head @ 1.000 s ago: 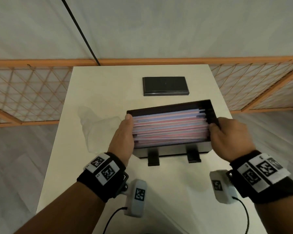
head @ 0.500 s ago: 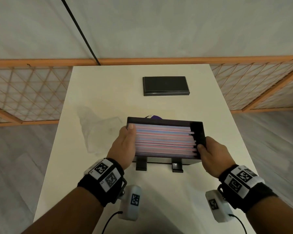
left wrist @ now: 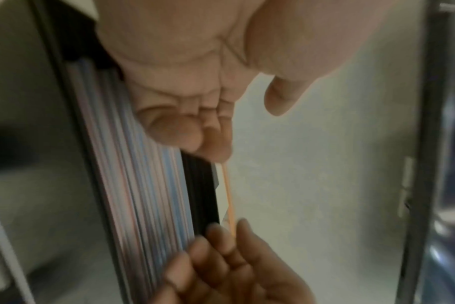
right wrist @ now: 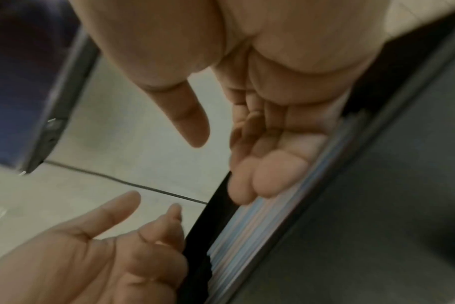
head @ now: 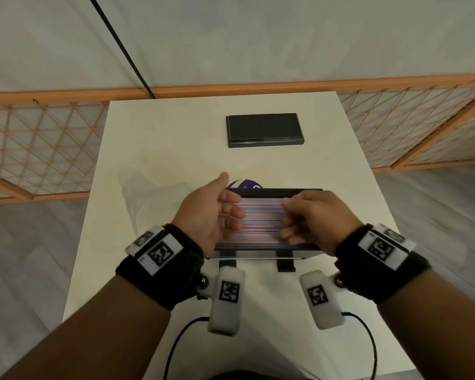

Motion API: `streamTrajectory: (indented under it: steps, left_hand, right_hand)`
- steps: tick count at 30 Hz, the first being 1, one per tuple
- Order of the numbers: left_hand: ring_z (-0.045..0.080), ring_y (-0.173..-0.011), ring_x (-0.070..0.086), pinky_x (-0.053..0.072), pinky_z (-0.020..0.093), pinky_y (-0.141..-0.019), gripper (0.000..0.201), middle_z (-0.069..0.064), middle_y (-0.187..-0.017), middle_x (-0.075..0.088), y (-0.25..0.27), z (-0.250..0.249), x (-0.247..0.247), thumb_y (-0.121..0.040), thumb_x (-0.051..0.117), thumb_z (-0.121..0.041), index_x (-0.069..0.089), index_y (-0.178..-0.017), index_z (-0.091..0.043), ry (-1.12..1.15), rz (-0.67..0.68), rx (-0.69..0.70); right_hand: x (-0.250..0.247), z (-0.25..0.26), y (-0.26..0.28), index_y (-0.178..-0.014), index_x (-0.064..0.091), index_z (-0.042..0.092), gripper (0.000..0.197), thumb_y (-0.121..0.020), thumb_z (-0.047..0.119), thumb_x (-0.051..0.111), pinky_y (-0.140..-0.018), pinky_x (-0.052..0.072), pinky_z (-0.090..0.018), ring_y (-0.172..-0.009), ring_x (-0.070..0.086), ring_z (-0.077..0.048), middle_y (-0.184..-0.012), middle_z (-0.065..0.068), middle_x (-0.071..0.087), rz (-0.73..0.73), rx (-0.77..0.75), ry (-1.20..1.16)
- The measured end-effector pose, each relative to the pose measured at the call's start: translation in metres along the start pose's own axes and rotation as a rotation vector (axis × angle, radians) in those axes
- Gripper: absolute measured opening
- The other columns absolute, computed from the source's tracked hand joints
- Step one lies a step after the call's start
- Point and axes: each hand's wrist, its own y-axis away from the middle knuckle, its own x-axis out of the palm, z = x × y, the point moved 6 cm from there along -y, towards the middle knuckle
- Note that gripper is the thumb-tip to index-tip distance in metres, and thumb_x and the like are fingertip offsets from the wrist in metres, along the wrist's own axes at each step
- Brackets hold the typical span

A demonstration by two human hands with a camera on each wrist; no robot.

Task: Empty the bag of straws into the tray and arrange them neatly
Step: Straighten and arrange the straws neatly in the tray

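The black tray stands in the middle of the white table, full of pink and blue straws lying crosswise in a flat layer. My left hand hovers over their left ends, palm turned inward, fingers relaxed and thumb raised. My right hand faces it over the right ends, its loosely bent fingers touching the straws. Neither hand grips anything. In the left wrist view the left fingers lie against the straws. In the right wrist view the right fingertips rest on the straws.
The crumpled clear bag lies on the table left of the tray. A flat black lid sits at the far end. Something purple peeks out behind the tray. An orange lattice fence stands beyond the table.
Both hands gripped the tray's ends and brought it nearer to me while levelling it. They have let go and moved inward over the straws.
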Motion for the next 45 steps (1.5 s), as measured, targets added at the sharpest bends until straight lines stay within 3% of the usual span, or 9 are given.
streamTrajectory:
  steps: [5,19,25,29,32,36,41,43,45]
  left_hand:
    - [0.019,-0.051,0.058,0.047,0.028,-0.052,0.049,0.006,-0.064,0.065,-0.012,0.010,0.008,-0.098,0.048,-0.058,0.061,-0.092,-0.011,-0.085,-0.004,-0.075]
    - [0.025,-0.056,0.066,0.048,0.029,-0.057,0.051,0.010,-0.075,0.069,-0.017,0.023,0.018,-0.096,0.051,-0.059,0.060,-0.097,-0.009,-0.200,0.061,-0.212]
    - [0.021,-0.055,0.059,0.043,0.030,-0.051,0.040,0.003,-0.066,0.066,-0.010,-0.008,0.007,-0.100,0.053,-0.048,0.063,-0.083,-0.013,-0.266,-0.045,0.148]
    - [0.019,-0.068,0.059,0.046,0.036,-0.069,0.035,-0.003,-0.069,0.065,0.011,-0.039,-0.025,-0.095,0.051,-0.044,0.062,-0.077,-0.016,-0.382,-0.379,0.658]
    - [0.009,-0.086,0.054,0.041,0.026,-0.082,0.037,-0.006,-0.091,0.063,0.012,-0.029,-0.024,-0.101,0.041,-0.038,0.066,-0.094,-0.012,-0.520,-0.431,0.780]
    - [0.000,-0.098,0.048,0.029,0.005,-0.085,0.058,-0.012,-0.106,0.058,0.003,-0.002,-0.016,-0.099,0.025,-0.045,0.069,-0.115,-0.011,-0.547,-0.333,0.730]
    - [-0.001,-0.097,0.056,0.039,0.018,-0.091,0.050,-0.013,-0.104,0.064,0.005,-0.004,-0.026,-0.099,0.029,-0.044,0.067,-0.112,-0.016,-0.459,-0.388,0.779]
    - [-0.002,-0.088,0.060,0.046,0.024,-0.086,0.036,-0.011,-0.094,0.066,0.001,0.000,-0.046,-0.095,0.039,-0.047,0.064,-0.095,-0.021,-0.265,-0.454,0.755]
    - [0.020,-0.097,0.066,0.052,0.043,-0.093,0.034,0.003,-0.097,0.069,-0.006,0.012,-0.065,-0.082,0.045,-0.055,0.061,-0.084,-0.025,-0.094,-0.478,0.649]
  right_hand:
    - [0.023,-0.015,-0.016,-0.086,0.059,0.003,0.021,-0.095,0.022,0.059,-0.057,0.057,-0.033,-0.058,0.066,-0.028,-0.065,-0.013,0.063,0.095,0.214,-0.032]
    - [0.027,-0.015,-0.027,-0.099,0.060,0.007,0.018,-0.095,0.024,0.059,-0.062,0.058,-0.037,-0.061,0.068,-0.028,-0.072,-0.011,0.066,0.139,0.237,-0.161]
    - [0.020,0.004,-0.012,-0.086,0.058,0.004,0.015,-0.093,0.016,0.063,-0.048,0.047,-0.032,-0.044,0.054,-0.025,-0.065,-0.014,0.060,0.080,0.086,-0.125]
    - [0.004,0.031,0.023,-0.071,0.063,0.008,0.022,-0.084,0.024,0.073,-0.044,0.043,-0.025,-0.041,0.051,-0.012,-0.057,-0.002,0.065,-0.019,-0.368,0.386]
    - [0.028,0.016,0.051,-0.068,0.066,0.024,0.015,-0.080,0.032,0.071,-0.053,0.043,-0.017,-0.047,0.053,-0.001,-0.050,0.014,0.058,0.047,-0.608,0.818]
    - [0.063,-0.055,0.036,-0.111,0.067,0.022,0.030,-0.091,0.041,0.056,-0.081,0.054,-0.033,-0.091,0.067,-0.023,-0.094,0.000,0.072,0.248,-0.480,1.277]
    - [0.087,-0.110,0.029,-0.147,0.029,0.023,0.055,-0.096,0.039,0.046,-0.089,0.052,-0.042,-0.107,0.061,-0.032,-0.119,-0.011,0.061,0.502,-0.290,1.460]
    - [0.086,-0.119,0.032,-0.143,0.033,0.020,0.052,-0.097,0.038,0.046,-0.086,0.052,-0.042,-0.105,0.061,-0.033,-0.117,-0.011,0.061,0.530,-0.265,1.507]
    - [0.073,-0.121,0.031,-0.124,0.050,0.016,0.037,-0.096,0.041,0.045,-0.086,0.052,-0.042,-0.103,0.062,-0.032,-0.114,-0.010,0.062,0.469,-0.246,1.523]
